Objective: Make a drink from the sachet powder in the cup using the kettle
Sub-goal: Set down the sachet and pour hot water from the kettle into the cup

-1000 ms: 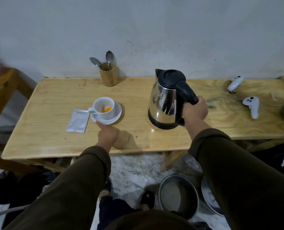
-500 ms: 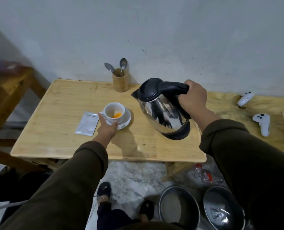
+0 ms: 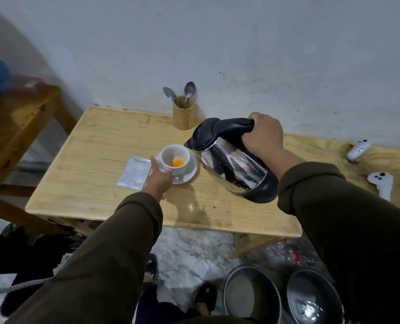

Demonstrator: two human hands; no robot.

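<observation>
Right, my right hand has its grip wrapped tight round the black handle of the kettle, and the steel body is off the desk, tipped over toward nine o'clock with the spout hanging just at the rim of the cup. No stream shows at the spout from here. The cup stands upright on its white saucer, a dab of orange powder lying in the bottom. My left hand is at the cup's seven o'clock, fingers closed against the cup's side and the saucer's near edge. The opened sachet lies flat on the desk at nine o'clock of the cup, just beside my left fingers. Up at twelve o'clock, by the wall, a wooden holder stands with two spoons sticking out of it. Way over at three o'clock, two white controllers lie on the wood, well apart from the kettle. Down at five o'clock, two metal bowls sit on the floor.
</observation>
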